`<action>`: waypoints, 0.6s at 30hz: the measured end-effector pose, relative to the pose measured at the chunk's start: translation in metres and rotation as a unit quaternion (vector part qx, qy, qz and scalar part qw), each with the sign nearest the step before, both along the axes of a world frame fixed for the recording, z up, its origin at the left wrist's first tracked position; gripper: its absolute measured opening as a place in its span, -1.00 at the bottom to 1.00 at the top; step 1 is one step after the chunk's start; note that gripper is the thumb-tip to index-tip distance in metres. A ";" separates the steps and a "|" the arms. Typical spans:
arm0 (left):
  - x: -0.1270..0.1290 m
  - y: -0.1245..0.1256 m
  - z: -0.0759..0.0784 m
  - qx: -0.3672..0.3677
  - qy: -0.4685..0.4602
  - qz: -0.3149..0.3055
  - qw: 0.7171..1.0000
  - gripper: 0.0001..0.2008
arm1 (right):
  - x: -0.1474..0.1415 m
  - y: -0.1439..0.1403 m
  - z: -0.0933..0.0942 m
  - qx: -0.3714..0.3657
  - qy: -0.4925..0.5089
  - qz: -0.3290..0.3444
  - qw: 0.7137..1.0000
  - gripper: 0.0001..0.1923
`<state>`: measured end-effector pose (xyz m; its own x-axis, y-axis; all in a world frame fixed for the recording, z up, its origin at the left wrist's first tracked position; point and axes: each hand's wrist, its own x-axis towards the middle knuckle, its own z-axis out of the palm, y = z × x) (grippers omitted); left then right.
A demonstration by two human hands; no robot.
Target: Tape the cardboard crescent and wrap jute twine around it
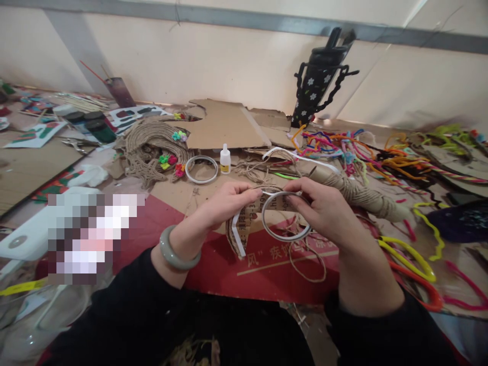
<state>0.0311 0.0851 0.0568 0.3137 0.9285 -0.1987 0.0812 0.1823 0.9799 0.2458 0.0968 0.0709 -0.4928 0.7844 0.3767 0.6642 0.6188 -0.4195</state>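
Note:
My left hand point(224, 202) pinches a curved cardboard piece point(244, 235) with printed lettering and twine along its edge. A white tape strip point(238, 235) runs down this piece. In my right hand point(324, 207), fingers and thumb close on a thin roll of double-sided tape point(267, 227). A short white length of tape spans from the roll to my left fingertips. Twine point(319, 277) loops below the roll, over the red printed board point(213, 269). A small white glue bottle point(225, 161) and another tape roll point(201, 181) stand and lie beyond my left hand.
A twine-covered crescent point(145, 137) and a twine star point(143, 170) lie back left. A twine-wound cardboard tube point(358, 195) rests right of my hand. Colourful pipe cleaners point(343, 147) spread at the right, near a black flowered tumbler point(318, 84). Paint jars point(99, 129) stand left.

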 end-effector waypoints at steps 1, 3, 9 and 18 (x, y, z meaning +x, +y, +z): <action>0.000 0.000 0.000 -0.005 -0.008 -0.012 1.000 -0.69 | 0.000 0.000 0.000 -0.002 0.000 0.005 1.000 -0.87; 0.000 0.000 0.000 -0.018 -0.021 -0.023 0.999 -0.66 | -0.001 0.000 0.001 -0.003 0.001 0.016 1.000 -0.87; 0.000 0.000 -0.003 -0.014 -0.005 -0.055 0.998 -0.68 | -0.001 0.000 -0.001 0.018 0.014 0.038 0.999 -0.86; 0.002 -0.001 -0.002 0.017 0.021 -0.026 0.999 -0.76 | -0.002 -0.001 -0.003 0.048 0.025 0.024 0.998 -0.89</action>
<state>0.0332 0.0839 0.0547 0.3539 0.9174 -0.1819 0.1312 0.1439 0.9809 0.2434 0.0960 0.0678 -0.5070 0.7202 0.4736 0.6128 0.6876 -0.3896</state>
